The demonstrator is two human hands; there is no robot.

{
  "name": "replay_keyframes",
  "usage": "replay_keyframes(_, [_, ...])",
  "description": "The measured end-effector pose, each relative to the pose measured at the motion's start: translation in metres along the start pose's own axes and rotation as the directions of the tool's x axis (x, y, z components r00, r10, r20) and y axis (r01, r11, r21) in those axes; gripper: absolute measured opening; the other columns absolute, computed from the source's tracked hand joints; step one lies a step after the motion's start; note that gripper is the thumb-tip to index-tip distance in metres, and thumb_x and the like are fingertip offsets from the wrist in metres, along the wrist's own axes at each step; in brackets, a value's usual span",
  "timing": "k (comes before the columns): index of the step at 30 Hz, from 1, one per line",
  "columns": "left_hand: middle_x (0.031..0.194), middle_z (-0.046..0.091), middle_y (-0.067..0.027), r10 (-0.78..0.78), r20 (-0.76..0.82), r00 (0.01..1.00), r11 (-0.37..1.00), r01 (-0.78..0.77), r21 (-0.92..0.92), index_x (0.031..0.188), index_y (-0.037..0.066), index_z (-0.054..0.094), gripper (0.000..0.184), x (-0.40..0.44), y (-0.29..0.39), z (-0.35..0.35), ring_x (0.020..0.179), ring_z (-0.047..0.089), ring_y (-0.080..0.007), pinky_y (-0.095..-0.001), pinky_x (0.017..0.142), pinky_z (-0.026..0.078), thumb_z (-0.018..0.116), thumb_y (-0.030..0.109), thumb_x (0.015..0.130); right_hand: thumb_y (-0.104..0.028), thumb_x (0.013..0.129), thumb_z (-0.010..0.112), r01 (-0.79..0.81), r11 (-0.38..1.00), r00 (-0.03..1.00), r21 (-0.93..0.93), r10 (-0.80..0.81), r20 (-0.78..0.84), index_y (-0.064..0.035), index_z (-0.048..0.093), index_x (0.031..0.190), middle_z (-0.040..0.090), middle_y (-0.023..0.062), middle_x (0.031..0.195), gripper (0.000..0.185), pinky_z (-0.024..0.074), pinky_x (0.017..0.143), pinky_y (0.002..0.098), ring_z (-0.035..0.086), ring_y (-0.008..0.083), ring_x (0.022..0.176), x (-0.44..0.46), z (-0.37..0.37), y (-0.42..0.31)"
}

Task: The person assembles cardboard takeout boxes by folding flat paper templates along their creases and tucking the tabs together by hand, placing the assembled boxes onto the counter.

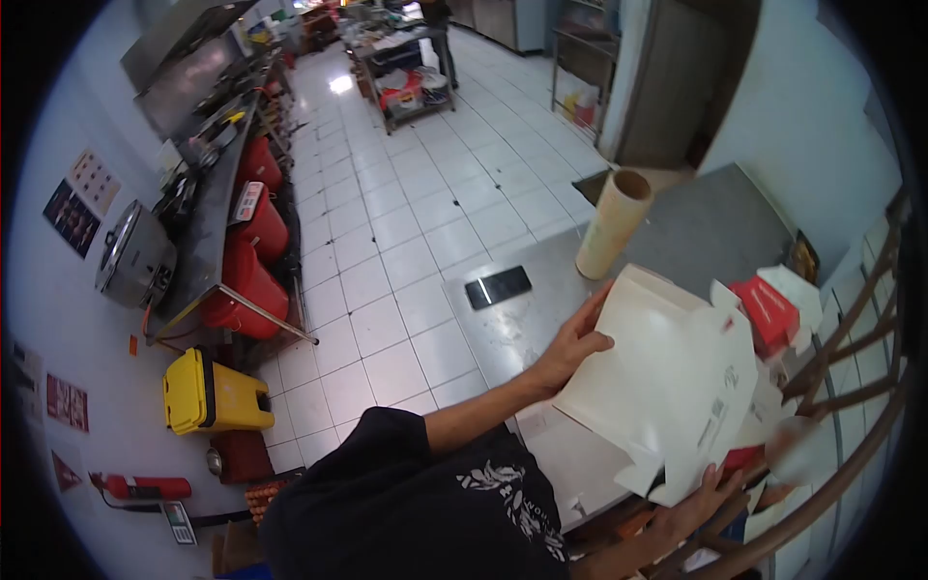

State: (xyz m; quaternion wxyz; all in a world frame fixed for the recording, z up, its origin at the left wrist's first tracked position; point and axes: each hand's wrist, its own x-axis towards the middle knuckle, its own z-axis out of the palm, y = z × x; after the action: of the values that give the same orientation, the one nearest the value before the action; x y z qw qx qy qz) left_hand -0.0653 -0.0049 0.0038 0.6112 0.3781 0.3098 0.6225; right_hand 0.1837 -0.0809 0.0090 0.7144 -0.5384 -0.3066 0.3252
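Note:
A white, partly unfolded cardboard box [667, 362] with cut flaps is tilted between my two hands over the steel table. My left hand [577, 340] grips its left edge, thumb on top and the other fingers partly hidden underneath. At the lower flap, my right hand [704, 505] holds the box by the edge, its fingertips resting on the card. Beyond the box stands an upright roll [615, 224] with a hollow core. A black phone [499, 287] lies flat on the table, left of the roll.
The steel table [715, 222] runs off toward a wall. Red and white cardboard boxes [768, 314] sit at the right, near brown curved bars [860, 333]. Leftward are a yellow pedal bin [215, 391], red bins [246, 290] and a counter. A person [440, 39] stands far off.

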Motion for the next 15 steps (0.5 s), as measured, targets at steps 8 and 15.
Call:
replay_keyframes(8, [0.131,0.042,-0.0132,0.038,-0.024,0.999,0.992,-0.035,0.119,0.147,0.013,0.013,0.07,-0.005,-0.024,0.017,0.114,0.05,-0.0196,-0.0305,0.093,0.044,0.054,0.019,0.091,-0.01,0.083,0.058,-0.198,0.955,0.954,0.221,0.136,0.267,0.0068,0.033,0.133,0.044,0.0161,0.129,0.058,0.0357,0.099,0.0372,0.047,0.0238,0.114,-0.035,-0.003,0.002])
replay_keyframes(15, [0.146,0.028,-0.0096,0.015,-0.029,0.999,0.998,-0.013,0.061,0.147,0.013,0.006,0.06,-0.007,-0.021,0.03,0.127,0.038,-0.0194,-0.0325,0.108,0.028,0.024,0.045,0.099,-0.042,0.084,0.057,-0.045,0.997,0.854,0.063,0.006,0.521,0.0027,0.037,0.131,0.043,0.0187,0.131,0.068,0.0316,0.101,0.0396,0.042,0.0268,0.122,-0.044,0.017,-0.005])
